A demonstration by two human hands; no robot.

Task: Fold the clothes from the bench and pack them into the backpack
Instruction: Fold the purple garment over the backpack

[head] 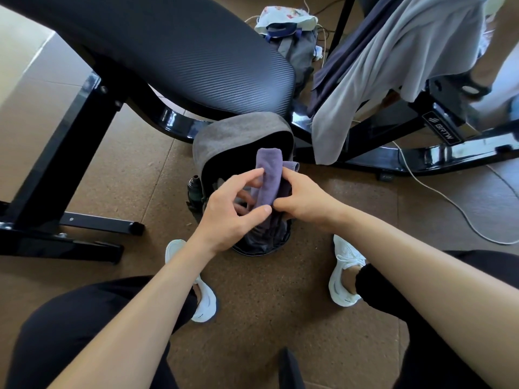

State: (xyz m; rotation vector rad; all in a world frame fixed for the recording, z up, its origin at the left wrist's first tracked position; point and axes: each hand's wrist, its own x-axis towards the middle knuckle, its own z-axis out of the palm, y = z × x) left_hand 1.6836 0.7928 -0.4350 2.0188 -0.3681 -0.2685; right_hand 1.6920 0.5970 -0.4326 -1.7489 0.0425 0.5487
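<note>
The purple cloth (268, 178) is gripped by the left hand (233, 209) and right hand (303, 200), close together, just over the open backpack (238, 133). It should be kept folded tight and pushed straight down inside.

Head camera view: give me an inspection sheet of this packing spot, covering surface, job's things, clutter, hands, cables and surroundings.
Surface: brown floor, the backpack stands on it.
Job's things: grey backpack open; folded purple cloth at its mouth; grey garment and dark garment draped at right.
Clutter: second bag behind the bench; bottle in the backpack's side pocket.
Hands: left hand and right hand both hold the purple cloth.
Cables: white cable across the floor.
Surroundings: black padded bench.
</note>
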